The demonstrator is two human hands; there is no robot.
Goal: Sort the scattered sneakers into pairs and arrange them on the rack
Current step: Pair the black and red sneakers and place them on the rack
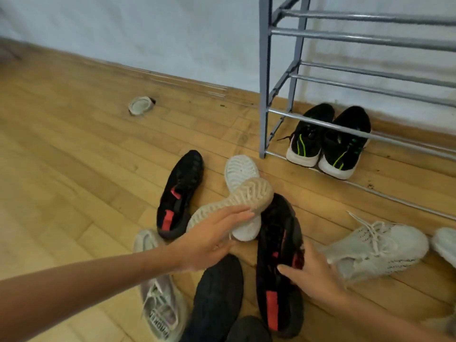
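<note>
Left hand [212, 240]: fingers straight and pressed together, lying flat along the upturned sole of the beige sneaker [246, 196]; the thumb sits below the sole's near edge.
Right hand [314, 275]: thumb laid across the sole of the red-striped sneaker [278, 243], fingers curled over its right edge, gripping it.
Beige sneaker: sole up, under the left fingertips, its toe crossing over the white sneaker [240, 172].
White sneaker: sole up, just beyond the left fingertips, toe pointing towards the rack [265, 95].
Red-striped sneaker: sole up, between the two hands, its toe under the beige one.
Second red-striped sneaker [180, 193]: sole up, left of the left fingers, apart from them.
Grey sneaker [375, 245]: upright, just right of the right fingers.
Silver sneaker [158, 299]: under the left forearm.
Black sneaker [217, 292]: near side of both hands, between the wrists.
Green-striped pair [328, 141]: side by side on the rack's bottom tier, well beyond the fingers.
</note>
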